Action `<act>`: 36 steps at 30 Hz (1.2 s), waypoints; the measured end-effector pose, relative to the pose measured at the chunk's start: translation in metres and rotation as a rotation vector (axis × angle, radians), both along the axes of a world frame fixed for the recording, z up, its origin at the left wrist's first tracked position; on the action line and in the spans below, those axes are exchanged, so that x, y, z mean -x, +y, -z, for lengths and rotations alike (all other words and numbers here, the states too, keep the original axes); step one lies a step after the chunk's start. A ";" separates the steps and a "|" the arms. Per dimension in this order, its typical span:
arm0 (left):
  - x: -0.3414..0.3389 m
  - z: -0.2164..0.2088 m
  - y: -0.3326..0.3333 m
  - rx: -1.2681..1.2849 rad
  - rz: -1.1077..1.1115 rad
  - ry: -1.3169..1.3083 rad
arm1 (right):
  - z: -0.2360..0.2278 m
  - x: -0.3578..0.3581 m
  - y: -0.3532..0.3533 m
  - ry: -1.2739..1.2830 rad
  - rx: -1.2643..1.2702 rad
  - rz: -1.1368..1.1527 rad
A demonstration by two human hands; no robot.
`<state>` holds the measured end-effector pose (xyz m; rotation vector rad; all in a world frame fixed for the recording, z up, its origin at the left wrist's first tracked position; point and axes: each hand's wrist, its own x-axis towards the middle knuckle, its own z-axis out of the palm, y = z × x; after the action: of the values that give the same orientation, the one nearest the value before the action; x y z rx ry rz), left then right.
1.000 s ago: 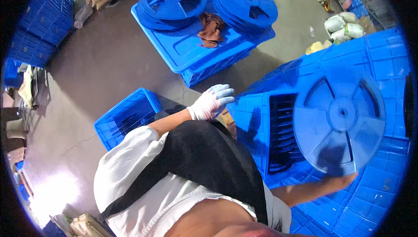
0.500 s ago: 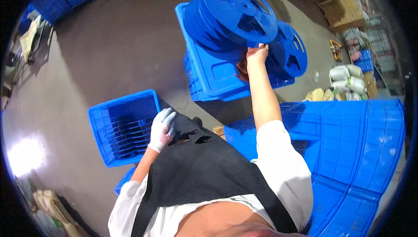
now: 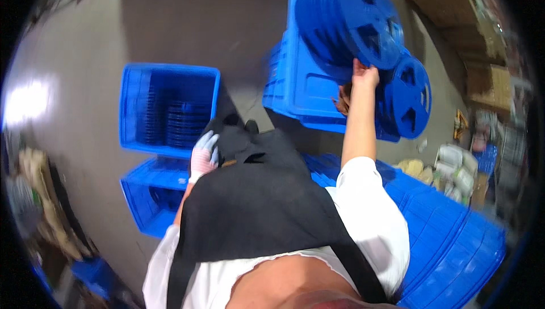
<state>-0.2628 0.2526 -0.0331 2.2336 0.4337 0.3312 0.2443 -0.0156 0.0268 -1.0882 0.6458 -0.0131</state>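
A stack of blue plastic reels (image 3: 372, 19) with cut-out windows lies tilted on a blue lidded crate (image 3: 318, 90), at the far right of centre. My bare right hand (image 3: 365, 75) reaches out to the stack, its fingers closed at the near lower rim of the reels. Just beside its wrist is a brown thing (image 3: 342, 100) I cannot make out. Against my black apron, my left hand (image 3: 204, 157) in a white glove hangs with fingers loosely stretched, holding nothing. It is nearest to an open blue bin (image 3: 128, 107) with several dark blue discs stacked inside.
A second group of blue reels (image 3: 410, 97) leans at the crate's right end. Another blue bin (image 3: 136, 187) stands nearer me on the left. Large blue crates (image 3: 448, 235) fill the right side. Sacks (image 3: 454, 167) and cardboard boxes (image 3: 443, 2) lie farther right.
My view has turned, so the crate and reels sit further right and the left bins show more fully. My right hand stays at the reel rim; my left stays by the apron.
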 end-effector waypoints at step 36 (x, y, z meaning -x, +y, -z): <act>0.079 0.200 -0.069 0.456 -0.436 0.842 | 0.478 0.412 0.380 -1.062 1.376 -2.261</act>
<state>-0.3422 0.1834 -0.2330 1.7181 1.3008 -0.4817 -0.1672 0.3642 -0.4511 -2.1914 -2.0726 0.9495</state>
